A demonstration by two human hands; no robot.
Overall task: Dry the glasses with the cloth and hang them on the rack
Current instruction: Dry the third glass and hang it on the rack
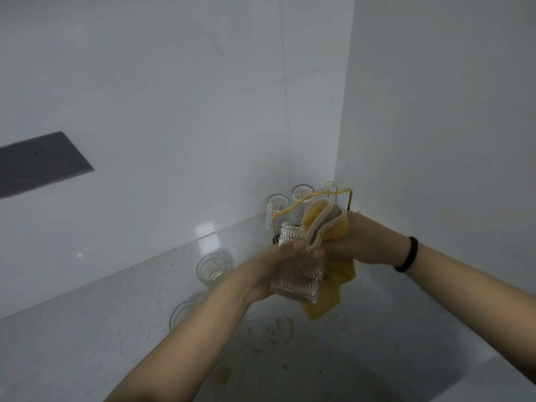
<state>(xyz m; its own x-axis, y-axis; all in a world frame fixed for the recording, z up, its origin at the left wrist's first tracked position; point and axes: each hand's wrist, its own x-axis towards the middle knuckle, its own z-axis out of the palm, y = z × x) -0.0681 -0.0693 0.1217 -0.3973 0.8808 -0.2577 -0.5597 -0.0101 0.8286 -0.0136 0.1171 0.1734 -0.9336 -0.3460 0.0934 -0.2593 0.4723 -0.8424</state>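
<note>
My left hand [269, 271] grips a ribbed clear glass [298, 281] held above the counter. Against the glass's right side, my right hand [356, 242] clutches a yellow and grey cloth [324, 224], whose lower end hangs below the glass. Behind my hands, in the corner, stands a gold wire rack [319, 195] with two glasses [277, 208] hanging upside down on it. A ribbed glass [213, 269] stands upright on the counter to the left, and another glass [182, 313] sits nearer, partly hidden by my left forearm.
The grey speckled counter [87, 329] meets white tiled walls at the back and right. A dark grey panel [37, 161] is on the left wall. Brownish stains mark the counter below my hands [278, 329].
</note>
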